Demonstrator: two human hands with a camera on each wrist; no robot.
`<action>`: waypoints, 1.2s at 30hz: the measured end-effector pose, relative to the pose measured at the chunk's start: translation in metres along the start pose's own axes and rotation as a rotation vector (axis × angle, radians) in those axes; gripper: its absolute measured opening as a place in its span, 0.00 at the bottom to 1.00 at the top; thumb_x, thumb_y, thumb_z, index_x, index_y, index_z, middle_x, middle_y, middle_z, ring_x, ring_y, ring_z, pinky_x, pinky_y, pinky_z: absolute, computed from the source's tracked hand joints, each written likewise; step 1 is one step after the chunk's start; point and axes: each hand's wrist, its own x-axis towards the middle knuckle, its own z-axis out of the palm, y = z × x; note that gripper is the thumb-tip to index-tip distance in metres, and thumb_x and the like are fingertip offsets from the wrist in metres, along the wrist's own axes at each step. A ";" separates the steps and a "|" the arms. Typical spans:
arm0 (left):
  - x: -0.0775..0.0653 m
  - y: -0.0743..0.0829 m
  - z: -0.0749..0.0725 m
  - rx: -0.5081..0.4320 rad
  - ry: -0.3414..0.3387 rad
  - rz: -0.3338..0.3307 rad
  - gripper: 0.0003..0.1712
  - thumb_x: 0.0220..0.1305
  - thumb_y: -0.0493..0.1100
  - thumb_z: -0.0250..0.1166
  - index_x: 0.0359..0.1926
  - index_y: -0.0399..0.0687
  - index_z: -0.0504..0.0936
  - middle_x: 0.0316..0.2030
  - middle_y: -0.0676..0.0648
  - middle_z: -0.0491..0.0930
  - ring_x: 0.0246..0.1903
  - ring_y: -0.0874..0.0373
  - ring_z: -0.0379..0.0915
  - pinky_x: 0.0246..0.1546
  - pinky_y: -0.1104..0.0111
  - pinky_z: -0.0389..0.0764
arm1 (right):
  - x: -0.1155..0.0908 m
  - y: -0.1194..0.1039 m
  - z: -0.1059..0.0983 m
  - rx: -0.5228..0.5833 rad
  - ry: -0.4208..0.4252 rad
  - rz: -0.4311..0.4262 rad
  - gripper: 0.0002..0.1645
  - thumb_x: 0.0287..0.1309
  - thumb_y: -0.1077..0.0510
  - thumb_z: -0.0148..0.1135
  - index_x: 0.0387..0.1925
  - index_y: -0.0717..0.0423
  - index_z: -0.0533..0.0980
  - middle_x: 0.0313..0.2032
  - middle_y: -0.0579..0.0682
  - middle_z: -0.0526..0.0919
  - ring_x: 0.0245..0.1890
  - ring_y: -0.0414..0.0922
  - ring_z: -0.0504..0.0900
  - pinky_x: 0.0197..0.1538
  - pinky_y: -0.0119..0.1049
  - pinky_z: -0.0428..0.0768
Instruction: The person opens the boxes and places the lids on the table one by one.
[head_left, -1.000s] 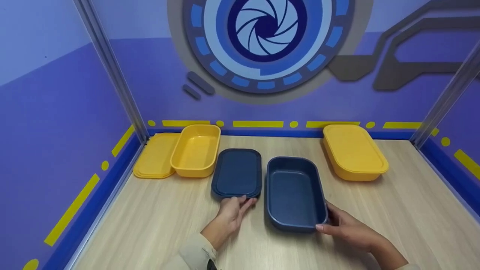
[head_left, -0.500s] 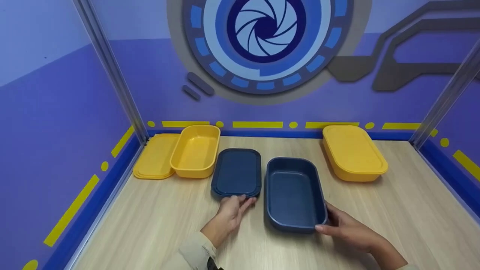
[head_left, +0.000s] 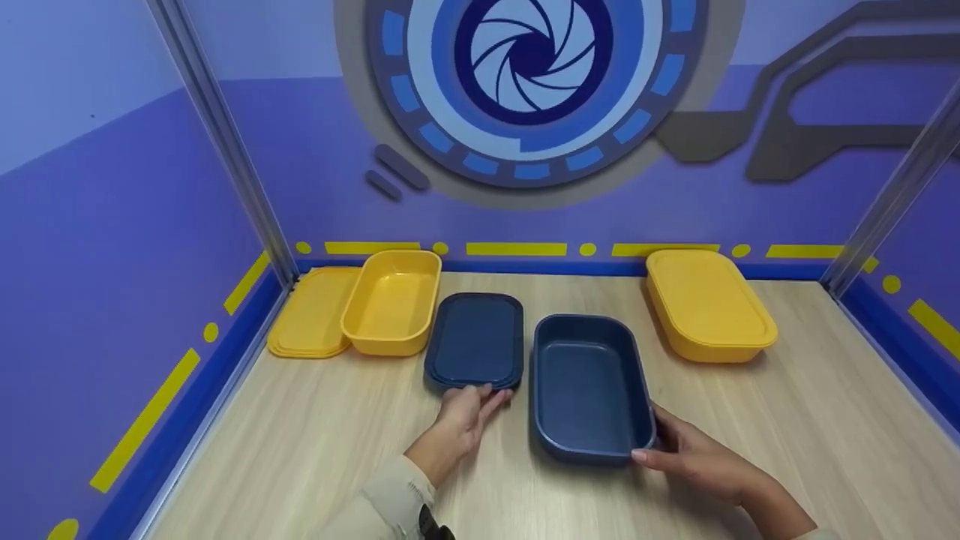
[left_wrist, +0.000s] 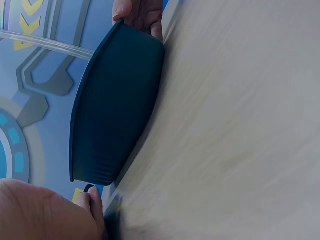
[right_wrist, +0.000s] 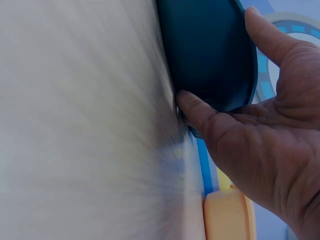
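Observation:
A dark blue lunch box [head_left: 592, 397], without a cover and with nothing in it, stands upright on the table. My right hand [head_left: 705, 457] grips its near right corner, thumb at the rim; in the right wrist view the fingers [right_wrist: 197, 110] lie low along the wall. Left of the box is a flat dark blue lid [head_left: 477, 341], its near edge pinched by my left hand [head_left: 459, 424]. In the left wrist view the box's outer wall [left_wrist: 117, 105] stands between both hands, and the lid is mostly hidden behind the left hand.
A yellow box [head_left: 394, 304] without its cover stands at the back left, overlapping a yellow lid [head_left: 309, 315]. At the back right sits a covered yellow box [head_left: 709, 304]. Blue and purple panels [head_left: 525, 217] bound the wooden table [head_left: 315, 450] on the back and sides.
The dark blue lid has shifted slightly away from me, with my left hand following it. My right hand and the dark blue box stay where they were.

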 end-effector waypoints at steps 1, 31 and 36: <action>0.001 0.000 0.000 0.002 0.001 -0.001 0.36 0.79 0.26 0.49 0.79 0.20 0.44 0.79 0.24 0.56 0.73 0.37 0.73 0.70 0.61 0.80 | 0.000 0.000 0.000 0.001 0.002 0.004 0.59 0.75 0.54 0.64 0.86 0.60 0.34 0.86 0.66 0.39 0.85 0.63 0.40 0.62 0.10 0.62; 0.036 0.020 0.006 0.054 0.092 -0.008 0.33 0.80 0.25 0.45 0.79 0.20 0.46 0.59 0.24 0.76 0.48 0.45 0.87 0.64 0.58 0.85 | 0.000 0.002 0.000 0.014 0.003 -0.033 0.59 0.74 0.56 0.64 0.86 0.62 0.34 0.85 0.69 0.40 0.84 0.65 0.42 0.63 0.11 0.63; 0.041 0.021 0.007 0.053 0.081 -0.009 0.32 0.80 0.26 0.45 0.78 0.19 0.47 0.60 0.21 0.77 0.50 0.43 0.88 0.65 0.58 0.84 | 0.000 0.002 -0.001 0.016 -0.004 -0.013 0.59 0.75 0.55 0.64 0.86 0.61 0.33 0.86 0.68 0.40 0.84 0.64 0.42 0.62 0.11 0.65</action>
